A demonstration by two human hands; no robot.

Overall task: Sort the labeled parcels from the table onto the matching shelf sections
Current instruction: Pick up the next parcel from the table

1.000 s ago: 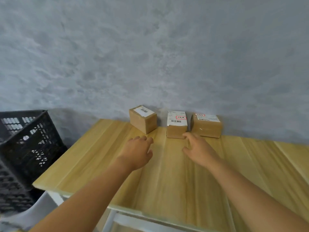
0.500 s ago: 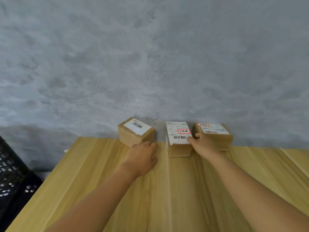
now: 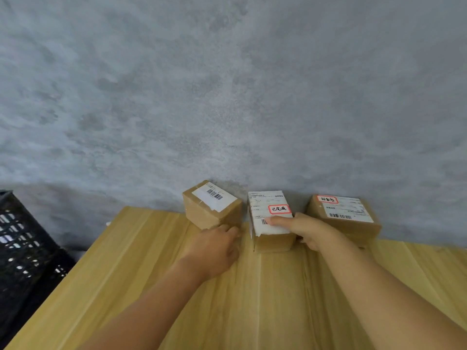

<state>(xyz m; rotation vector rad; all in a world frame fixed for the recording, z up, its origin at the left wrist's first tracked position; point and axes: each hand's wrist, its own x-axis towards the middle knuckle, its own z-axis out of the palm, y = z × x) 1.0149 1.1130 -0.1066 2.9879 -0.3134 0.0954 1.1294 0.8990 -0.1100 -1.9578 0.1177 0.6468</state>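
Three brown cardboard parcels stand in a row against the grey wall at the far edge of the wooden table [image 3: 265, 299]. The left parcel [image 3: 211, 207] carries a white barcode label. The middle parcel [image 3: 269, 223] has a white label with a red-framed tag. The right parcel [image 3: 346, 215] has a red-framed tag too. My right hand [image 3: 307, 229] grips the middle parcel, thumb on its top label, fingers down its right side. My left hand [image 3: 214, 245] lies palm down on the table, fingertips touching the left parcel's front corner, holding nothing.
A black plastic crate [image 3: 22, 248] stands to the left of the table, below its level. The grey wall [image 3: 227, 97] rises directly behind the parcels. No shelf is in view.
Both hands have reached forward to the parcels. My right hand has closed on the middle parcel, its thumb now on top. My left hand has come up to the left parcel.
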